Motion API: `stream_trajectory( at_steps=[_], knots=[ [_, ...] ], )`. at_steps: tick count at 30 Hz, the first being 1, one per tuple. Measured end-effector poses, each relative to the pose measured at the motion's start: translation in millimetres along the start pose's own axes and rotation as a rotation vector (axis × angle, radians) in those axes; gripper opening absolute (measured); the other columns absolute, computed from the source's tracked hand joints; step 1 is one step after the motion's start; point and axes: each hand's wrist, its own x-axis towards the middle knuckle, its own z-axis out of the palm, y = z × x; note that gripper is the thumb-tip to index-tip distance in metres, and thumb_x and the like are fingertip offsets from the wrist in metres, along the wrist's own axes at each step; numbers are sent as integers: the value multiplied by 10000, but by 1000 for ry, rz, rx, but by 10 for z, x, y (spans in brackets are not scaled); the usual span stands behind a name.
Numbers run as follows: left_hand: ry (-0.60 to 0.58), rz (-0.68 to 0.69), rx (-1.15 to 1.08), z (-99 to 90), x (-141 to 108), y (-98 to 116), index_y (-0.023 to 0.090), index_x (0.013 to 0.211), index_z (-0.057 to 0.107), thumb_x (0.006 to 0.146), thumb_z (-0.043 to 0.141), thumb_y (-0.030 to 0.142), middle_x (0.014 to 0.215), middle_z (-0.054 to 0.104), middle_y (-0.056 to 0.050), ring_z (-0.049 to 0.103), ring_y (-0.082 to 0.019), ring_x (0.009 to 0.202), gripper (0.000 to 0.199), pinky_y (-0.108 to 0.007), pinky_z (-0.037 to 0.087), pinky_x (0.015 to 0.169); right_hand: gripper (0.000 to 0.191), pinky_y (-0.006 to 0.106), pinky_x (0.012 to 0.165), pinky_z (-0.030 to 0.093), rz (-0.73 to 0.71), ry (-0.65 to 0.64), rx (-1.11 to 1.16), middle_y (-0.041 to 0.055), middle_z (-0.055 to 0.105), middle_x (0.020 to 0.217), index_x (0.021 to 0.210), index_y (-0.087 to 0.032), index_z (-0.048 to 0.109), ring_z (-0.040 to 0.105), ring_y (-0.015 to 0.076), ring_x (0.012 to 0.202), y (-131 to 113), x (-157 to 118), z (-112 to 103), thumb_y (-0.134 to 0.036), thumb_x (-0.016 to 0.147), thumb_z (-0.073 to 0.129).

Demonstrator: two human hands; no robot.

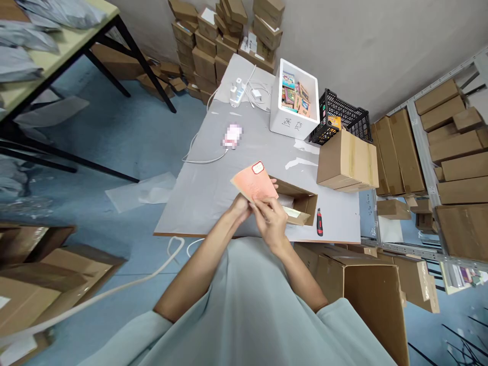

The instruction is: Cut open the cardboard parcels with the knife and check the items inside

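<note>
Both hands hold an orange-pink booklet (pixel 256 184) with a red-framed white label on its cover, raised above the front of the grey table (pixel 213 203). My left hand (pixel 241 206) supports it from below, its fingers partly hidden behind the cover. At the lower right corner of the booklet, my right hand (pixel 271 218) grips the edge between thumb and fingers. Just beyond my right hand lies an open cardboard box (pixel 310 203) with a pale paper item at its near side. A red and black box cutter (pixel 319 222) lies to the right of that box.
A white foam box (pixel 293 124) full of small colourful packs stands at the back, beside a black crate (pixel 356 117) and a closed carton (pixel 343 162). A power strip (pixel 237 94) and cables lie at the back left. A large open carton (pixel 366 284) stands below, right of my body.
</note>
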Motion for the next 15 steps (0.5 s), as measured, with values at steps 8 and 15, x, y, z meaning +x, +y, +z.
stream_trajectory(
  at_steps=[8, 15],
  knots=[
    [186, 19, 174, -76, 68, 214, 197, 1013, 836, 700, 1012, 593, 1070, 840, -115, 768, -264, 1008, 534, -388, 620, 928, 477, 436, 1040, 641, 381, 223, 477, 89, 827, 1088, 1158, -224, 909, 759, 278, 1070, 324, 517, -520, -621, 899, 851],
    [103, 487, 648, -96, -28, 462, 262, 805, 813, 947, 739, 304, 1131, 852, -77, 754, -261, 1129, 165, -447, 578, 1048, 164, 510, 1284, 534, 218, 205, 531, 71, 840, 1400, 1034, -319, 931, 725, 302, 1436, 363, 444, -690, -427, 960, 832]
  ],
)
